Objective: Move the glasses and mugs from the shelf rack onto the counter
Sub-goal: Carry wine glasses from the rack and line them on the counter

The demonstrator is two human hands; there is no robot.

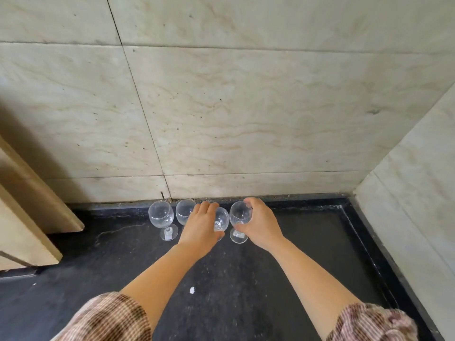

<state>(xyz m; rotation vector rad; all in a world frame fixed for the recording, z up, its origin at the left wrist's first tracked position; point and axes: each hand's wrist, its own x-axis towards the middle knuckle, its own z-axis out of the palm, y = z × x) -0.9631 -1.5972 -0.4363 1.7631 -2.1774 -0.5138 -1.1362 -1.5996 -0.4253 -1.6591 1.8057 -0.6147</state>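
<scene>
Both hands are working at the back of the dark speckled stone counter [246, 279], where 4 clear stemmed wine glasses are lining up along the cream marble-look tiled wall [246, 107]. The left hand [200, 228] is wrapping the bowl of the third clear stemmed glass [221, 219], fingers curling over its far side, while the right hand [259, 223] is cupping the fourth clear stemmed glass [240, 214], thumb low on the bowl and fingers over the rim. Both glasses are looking upright with feet down on the stone, so this is reading as the set-down step, with the letting go not yet done.

To the left, the first clear stemmed glass [161, 217] and the second clear stemmed glass [184, 212] are standing free, just beside each other. No mugs and no shelf rack are showing here.

Next, the call is for loosening each grasp straight off and lifting clear, because all 4 bowls are sitting nearly touching and a sideways drag could knock a neighbour.

Room is opening to the right, bare stone running toward the raised dark counter rim [357, 232]. On the left, the pale wooden panel [37, 205] is crowding the corner.
</scene>
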